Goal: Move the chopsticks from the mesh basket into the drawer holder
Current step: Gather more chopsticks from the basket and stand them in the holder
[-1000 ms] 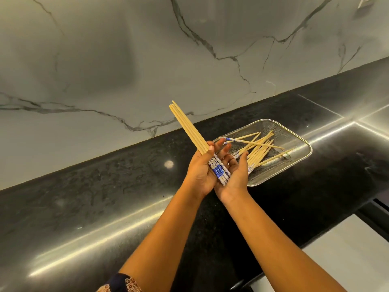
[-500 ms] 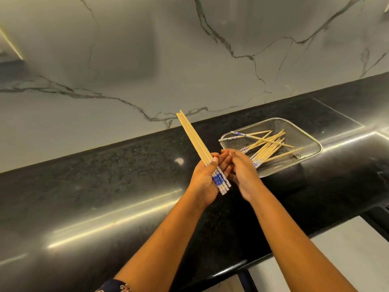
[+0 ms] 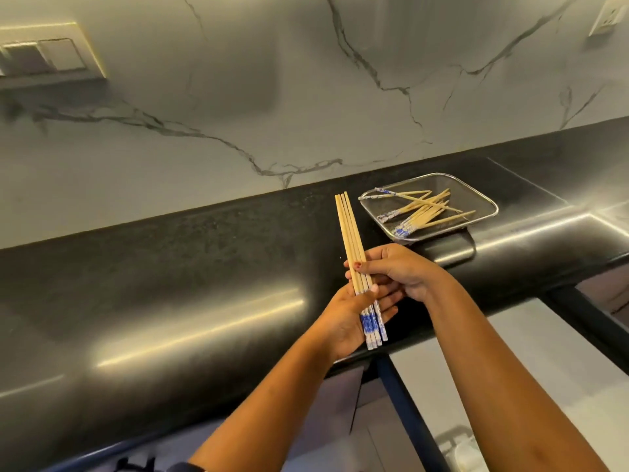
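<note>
Together left hand [image 3: 342, 321], right hand [image 3: 401, 272] curl fingers round chopsticks [image 3: 348, 229].

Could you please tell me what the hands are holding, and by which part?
A bundle of chopsticks, near its blue-patterned end: the grip of the left hand sits where wood meets pattern; the right hand pinches just above.

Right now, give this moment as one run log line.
left hand: holds chopstick bundle | right hand: grips bundle | mesh basket: loose chopsticks inside
</note>
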